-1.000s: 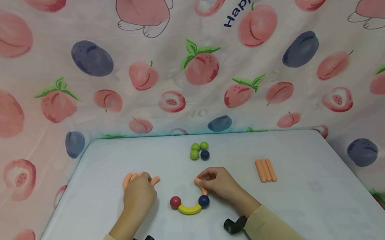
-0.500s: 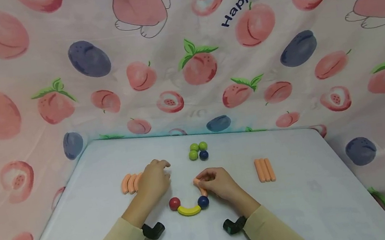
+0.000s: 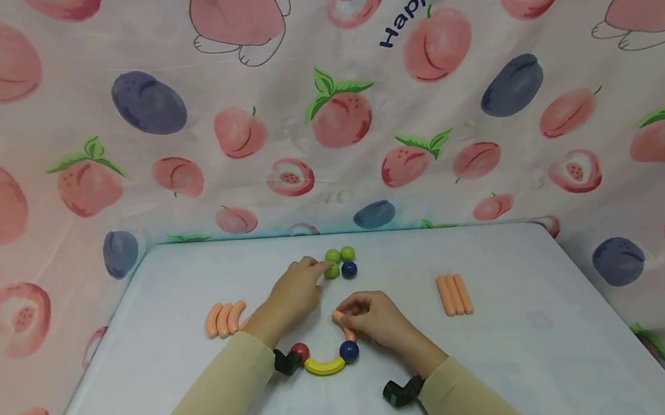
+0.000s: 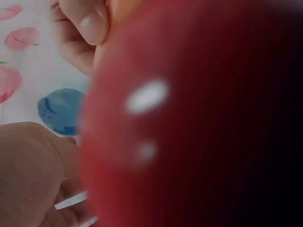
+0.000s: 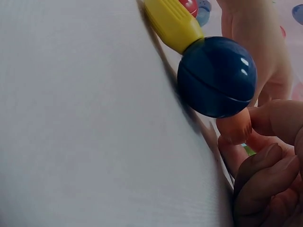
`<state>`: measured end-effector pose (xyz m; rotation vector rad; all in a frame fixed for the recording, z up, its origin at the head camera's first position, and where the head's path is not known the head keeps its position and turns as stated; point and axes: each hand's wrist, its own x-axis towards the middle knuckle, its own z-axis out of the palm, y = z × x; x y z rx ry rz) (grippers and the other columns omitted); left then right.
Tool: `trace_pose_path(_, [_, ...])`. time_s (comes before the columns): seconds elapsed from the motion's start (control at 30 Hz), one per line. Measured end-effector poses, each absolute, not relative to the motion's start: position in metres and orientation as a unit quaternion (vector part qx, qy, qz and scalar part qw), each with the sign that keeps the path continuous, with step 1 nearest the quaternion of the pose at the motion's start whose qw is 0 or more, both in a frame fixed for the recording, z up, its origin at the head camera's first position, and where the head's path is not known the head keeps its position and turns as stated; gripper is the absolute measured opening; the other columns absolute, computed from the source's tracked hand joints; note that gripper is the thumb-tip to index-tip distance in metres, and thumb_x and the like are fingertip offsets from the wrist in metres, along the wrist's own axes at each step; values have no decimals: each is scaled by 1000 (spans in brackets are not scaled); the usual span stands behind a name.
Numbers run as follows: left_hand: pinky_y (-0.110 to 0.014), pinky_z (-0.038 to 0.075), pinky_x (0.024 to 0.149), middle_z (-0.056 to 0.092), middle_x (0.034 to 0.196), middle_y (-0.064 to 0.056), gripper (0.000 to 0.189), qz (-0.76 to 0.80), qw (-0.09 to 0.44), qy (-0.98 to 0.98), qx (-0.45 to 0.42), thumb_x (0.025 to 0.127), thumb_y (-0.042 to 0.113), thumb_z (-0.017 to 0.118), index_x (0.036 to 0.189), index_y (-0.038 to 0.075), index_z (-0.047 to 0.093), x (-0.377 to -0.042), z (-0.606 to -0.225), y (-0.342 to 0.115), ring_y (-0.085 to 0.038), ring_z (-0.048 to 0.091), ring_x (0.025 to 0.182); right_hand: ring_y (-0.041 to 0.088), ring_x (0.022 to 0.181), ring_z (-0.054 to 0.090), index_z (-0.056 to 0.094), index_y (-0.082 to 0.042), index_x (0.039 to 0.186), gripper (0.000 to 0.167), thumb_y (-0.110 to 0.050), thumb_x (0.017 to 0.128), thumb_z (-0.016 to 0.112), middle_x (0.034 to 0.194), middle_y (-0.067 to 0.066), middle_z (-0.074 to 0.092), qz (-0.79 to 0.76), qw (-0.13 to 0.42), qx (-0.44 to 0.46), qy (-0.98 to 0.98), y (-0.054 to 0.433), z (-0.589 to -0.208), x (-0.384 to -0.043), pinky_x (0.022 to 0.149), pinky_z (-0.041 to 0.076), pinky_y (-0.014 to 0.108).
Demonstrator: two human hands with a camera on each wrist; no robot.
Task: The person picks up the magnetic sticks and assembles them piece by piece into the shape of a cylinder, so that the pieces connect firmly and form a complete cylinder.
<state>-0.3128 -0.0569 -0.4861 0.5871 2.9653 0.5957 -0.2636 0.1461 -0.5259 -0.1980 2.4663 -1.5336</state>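
Joined in a row on the white table are a red ball [image 3: 302,351], a curved yellow rod [image 3: 325,366], a dark blue ball [image 3: 349,352] and a curved orange rod [image 3: 349,333]. My right hand [image 3: 379,319] pinches the orange rod near its far end, and the rod's other end meets the blue ball. Stretched forward, my left hand [image 3: 295,292] has its index fingertip right at a green ball [image 3: 331,271] of the group at the back. In the left wrist view the red ball [image 4: 156,127] looms large and blurred, covering part of the left hand [image 4: 28,170].
Two more green balls [image 3: 348,253] and a second dark blue ball [image 3: 350,269] sit in that back group. Several curved orange rods [image 3: 225,319] lie at left, partly behind the left wrist. Three straight orange rods [image 3: 455,294] lie at right. A fruit-print cloth [image 3: 317,96] hangs behind the table.
My left hand has moved right and away from the curved orange rods at left to the green balls. The right hand keeps its pinch on the orange rod in the same place.
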Motion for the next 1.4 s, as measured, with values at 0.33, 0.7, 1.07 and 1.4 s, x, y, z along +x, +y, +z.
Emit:
trace_pose_path(0.33, [-52, 53, 114, 65, 145, -11, 43, 195, 44, 960, 195, 105, 10, 66, 147, 17, 64, -317, -486, -51, -34, 64, 133, 17, 93, 61, 83, -18, 108, 15, -22, 94, 82, 92, 0, 75, -521, 114, -70, 843, 147, -526, -262, 76, 50, 28])
trace_pose_path(0.7, [-44, 57, 100, 70, 113, -7, 26, 245, 50, 951, 180, 96, 9, 77, 122, 14, 77, -306, -489, -73, -21, 65, 101, 18, 92, 62, 82, -15, 110, 18, -21, 94, 82, 95, 2, 74, -527, 118, -63, 839, 146, -526, -263, 73, 52, 26])
trace_pose_path(1.07, [-38, 58, 92, 76, 103, 1, 16, 378, 138, 903, 154, 93, 8, 83, 108, 14, 81, -292, -486, -84, -14, 66, 94, 20, 95, 62, 81, -18, 109, 14, -23, 96, 81, 99, 2, 75, -525, 121, -51, 841, 146, -527, -265, 78, 53, 30])
trace_pose_path(1.4, [-30, 57, 84, 75, 107, -2, 19, 435, 174, 872, 145, 97, 5, 77, 115, 11, 80, -288, -487, -81, -15, 66, 94, 19, 92, 63, 81, -16, 110, 15, -21, 96, 80, 99, 3, 75, -530, 123, -56, 837, 147, -526, -263, 75, 54, 28])
